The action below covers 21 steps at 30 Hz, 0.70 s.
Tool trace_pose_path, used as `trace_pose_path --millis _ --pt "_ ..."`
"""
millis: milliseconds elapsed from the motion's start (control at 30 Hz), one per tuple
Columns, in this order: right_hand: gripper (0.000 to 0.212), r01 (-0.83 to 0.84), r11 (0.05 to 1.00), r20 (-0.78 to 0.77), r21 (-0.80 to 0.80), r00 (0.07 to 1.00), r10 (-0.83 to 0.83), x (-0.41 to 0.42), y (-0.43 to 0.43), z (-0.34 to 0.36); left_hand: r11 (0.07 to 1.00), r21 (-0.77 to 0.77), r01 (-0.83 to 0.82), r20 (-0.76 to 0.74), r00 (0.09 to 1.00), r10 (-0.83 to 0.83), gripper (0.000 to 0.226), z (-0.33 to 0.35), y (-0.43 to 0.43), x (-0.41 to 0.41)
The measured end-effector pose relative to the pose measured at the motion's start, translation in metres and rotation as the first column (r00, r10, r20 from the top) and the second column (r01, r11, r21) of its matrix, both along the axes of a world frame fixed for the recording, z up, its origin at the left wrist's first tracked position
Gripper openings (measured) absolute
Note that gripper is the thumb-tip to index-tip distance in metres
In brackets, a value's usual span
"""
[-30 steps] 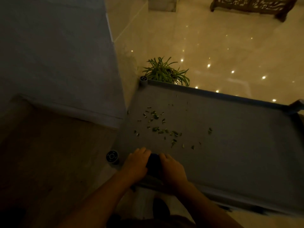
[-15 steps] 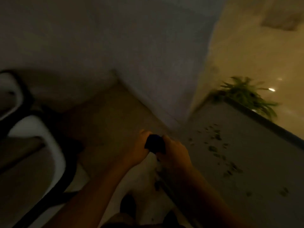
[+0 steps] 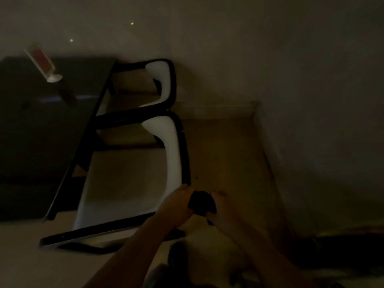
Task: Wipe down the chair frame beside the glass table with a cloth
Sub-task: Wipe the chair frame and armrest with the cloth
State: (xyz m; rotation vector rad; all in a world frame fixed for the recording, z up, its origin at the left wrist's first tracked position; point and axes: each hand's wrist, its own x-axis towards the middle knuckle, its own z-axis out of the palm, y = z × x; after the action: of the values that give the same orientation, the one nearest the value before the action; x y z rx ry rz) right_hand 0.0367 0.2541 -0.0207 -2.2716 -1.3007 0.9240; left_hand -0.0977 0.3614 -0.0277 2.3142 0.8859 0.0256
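The room is dim, and I am looking down at my two hands held close together low in the view, at about six o'clock. My left hand (image 3: 176, 204) and my right hand (image 3: 225, 206) are both closed around a dark cloth (image 3: 201, 203) bunched between them — each grips one side of it, and a small blue edge of it shows just under my right hand. The cloth sits just beside the lower end of the nearer chair frame (image 3: 185, 150), a black curved tube that runs up toward twelve o'clock from my left fingertips, which are touching or nearly touching it; I cannot tell which in this light. Inside that frame is a pale white panel (image 3: 171, 150), and the frame's lower bar slants off toward eight o'clock over the light floor (image 3: 224, 150). A second chair (image 3: 166, 84) of the same make stands beyond the first, at about eleven o'clock, close against the wall (image 3: 270, 59). Both chairs are drawn up along the edge of the dark glass worktop (image 3: 41, 132), which fills the nine o'clock side. On it, toward ten o'clock, stands a blurred slim object with a reddish middle and a pale round base (image 3: 42, 63) — I cannot tell what it is.
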Motion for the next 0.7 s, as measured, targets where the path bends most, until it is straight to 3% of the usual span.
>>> trace_pose_path --millis 133,267,433,600,700 --pt "0.027 -0.076 0.995 -0.02 -0.065 0.997 0.075 -0.014 0.046 -0.023 0.998 -0.051 -0.033 -0.087 0.996 0.028 0.023 -0.029 0.036 -0.024" --pt "0.043 -0.085 0.979 -0.039 -0.186 0.996 0.079 -0.021 0.067 -0.044 0.986 -0.136 -0.097 -0.115 0.99 0.082 0.025 -0.048 0.05 -0.027" --pt "0.038 -0.041 0.98 -0.009 -0.194 0.999 0.04 -0.01 0.079 -0.062 0.965 -0.156 -0.21 -0.067 0.977 0.202 0.036 -0.067 0.054 -0.009" --pt "0.055 -0.122 0.972 0.001 -0.199 0.992 0.125 -0.003 0.085 -0.078 0.986 -0.139 -0.097 -0.106 0.991 0.082 0.026 -0.078 0.058 -0.006" --pt "0.057 -0.171 0.959 -0.002 -0.225 0.985 0.175 -0.01 0.078 -0.092 0.981 -0.161 -0.111 -0.263 0.963 0.066 0.042 -0.09 0.047 -0.011"
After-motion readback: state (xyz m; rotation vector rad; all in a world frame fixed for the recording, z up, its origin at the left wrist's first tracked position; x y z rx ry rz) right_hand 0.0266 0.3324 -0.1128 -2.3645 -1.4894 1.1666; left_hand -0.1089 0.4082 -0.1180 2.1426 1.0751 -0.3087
